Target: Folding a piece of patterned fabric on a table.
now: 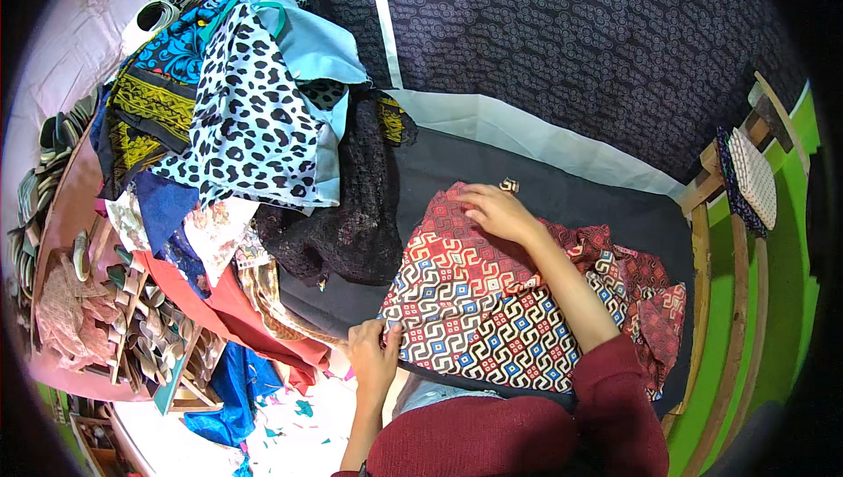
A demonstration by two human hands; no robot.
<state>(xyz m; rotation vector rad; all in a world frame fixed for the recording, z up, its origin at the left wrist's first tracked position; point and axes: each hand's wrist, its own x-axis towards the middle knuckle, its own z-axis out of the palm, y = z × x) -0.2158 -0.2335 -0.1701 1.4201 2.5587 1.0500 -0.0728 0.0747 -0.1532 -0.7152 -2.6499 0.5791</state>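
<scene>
A red, cream, black and blue geometric-patterned cloth is spread over a black-covered table, bunched at its right end. My right hand lies flat on its far left part, fingers stretched out and holding nothing. At the near left corner, my left hand has its thumb and fingers closed on the cloth's edge. Just beyond my right hand is a small patterned scrap.
Left on the table rises a heap of fabrics, with a black-and-white leopard-print cloth and black lace. A wooden rack of several shoe-like pieces stands lower left. Folded cloths rest on the wooden frame at right.
</scene>
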